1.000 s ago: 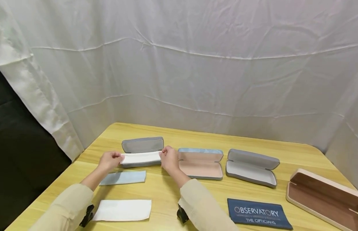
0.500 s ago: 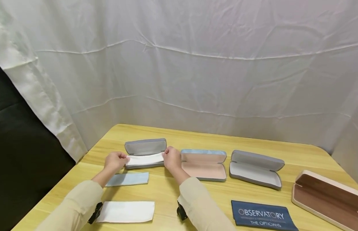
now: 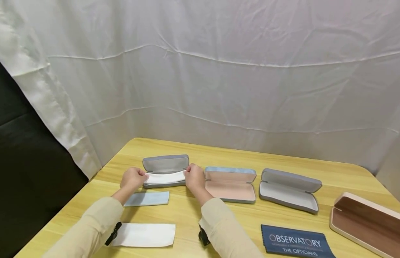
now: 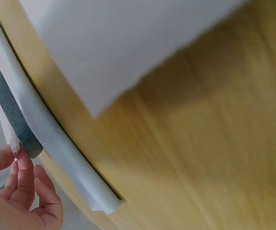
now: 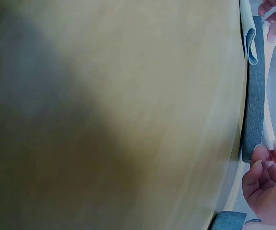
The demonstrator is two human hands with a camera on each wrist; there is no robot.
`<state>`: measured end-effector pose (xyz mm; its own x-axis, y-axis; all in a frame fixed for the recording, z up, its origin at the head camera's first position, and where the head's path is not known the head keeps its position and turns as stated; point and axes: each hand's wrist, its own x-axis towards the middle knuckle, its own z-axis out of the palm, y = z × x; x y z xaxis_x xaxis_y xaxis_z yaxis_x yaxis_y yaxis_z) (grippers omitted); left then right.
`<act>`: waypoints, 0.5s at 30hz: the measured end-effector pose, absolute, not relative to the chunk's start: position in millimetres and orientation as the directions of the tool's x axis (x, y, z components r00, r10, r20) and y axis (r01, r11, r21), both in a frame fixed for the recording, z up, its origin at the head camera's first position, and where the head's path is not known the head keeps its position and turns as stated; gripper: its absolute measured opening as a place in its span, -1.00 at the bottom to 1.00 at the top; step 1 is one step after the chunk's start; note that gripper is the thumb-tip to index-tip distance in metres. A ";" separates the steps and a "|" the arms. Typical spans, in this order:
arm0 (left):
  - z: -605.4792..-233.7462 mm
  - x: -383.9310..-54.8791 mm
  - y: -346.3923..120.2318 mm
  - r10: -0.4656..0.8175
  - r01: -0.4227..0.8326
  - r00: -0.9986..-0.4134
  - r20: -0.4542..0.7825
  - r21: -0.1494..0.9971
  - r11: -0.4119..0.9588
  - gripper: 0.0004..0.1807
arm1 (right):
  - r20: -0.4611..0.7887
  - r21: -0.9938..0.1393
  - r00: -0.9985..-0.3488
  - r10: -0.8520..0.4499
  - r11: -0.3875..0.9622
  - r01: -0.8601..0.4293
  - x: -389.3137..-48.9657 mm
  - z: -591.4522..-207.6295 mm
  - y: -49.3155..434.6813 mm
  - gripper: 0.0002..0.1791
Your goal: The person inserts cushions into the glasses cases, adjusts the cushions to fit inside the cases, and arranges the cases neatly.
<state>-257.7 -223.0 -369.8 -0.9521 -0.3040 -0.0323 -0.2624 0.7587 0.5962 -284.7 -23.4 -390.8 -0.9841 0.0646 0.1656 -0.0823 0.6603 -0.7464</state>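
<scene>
**White cloth strip [image 3: 165,177] pinched at each end, over the base of the leftmost gray case [image 3: 165,163]**

Left hand [image 3: 133,178]: thumb and fingers clamped together on the strip's left end. Right hand [image 3: 195,179]: same grip on the right end. Strip runs between them along the case's length, sagging slightly mid-span. Case is open, lid up behind the strip, part of the base's front wall showing below it. Can't tell whether the middle of the strip touches the case lining.

Just in front of that case: light blue cloth [image 3: 149,198], folded, flat on the counter [image 3: 193,215]; left wrist view shows its rounded fold edge. Nearer the person: second white cloth [image 3: 145,235], also lying on the counter, its left end partly behind a black wrist band [image 3: 113,234].

Right of the work, all open: pink-lined case [image 3: 230,190] with a blue lid edge, just beside the right hand; then another gray case [image 3: 288,196], set at an angle; then a brown-lined case [image 3: 367,227], cut off by the frame edge. Navy cloth [image 3: 294,243] printed "OBSERVATORY THE OPTICIANS" lies in front of those two.

Beige sleeves [image 3: 225,227] on the arms. Pale curtain [image 3: 219,89] behind the counter.
</scene>
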 end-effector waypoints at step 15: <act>-372.4 -261.3 -217.5 -0.305 -0.278 -0.952 -0.032 0.511 0.814 -0.83 | 0.128 -0.734 -0.989 0.070 0.677 -0.047 -286.6 -389.5 -26.5 -0.83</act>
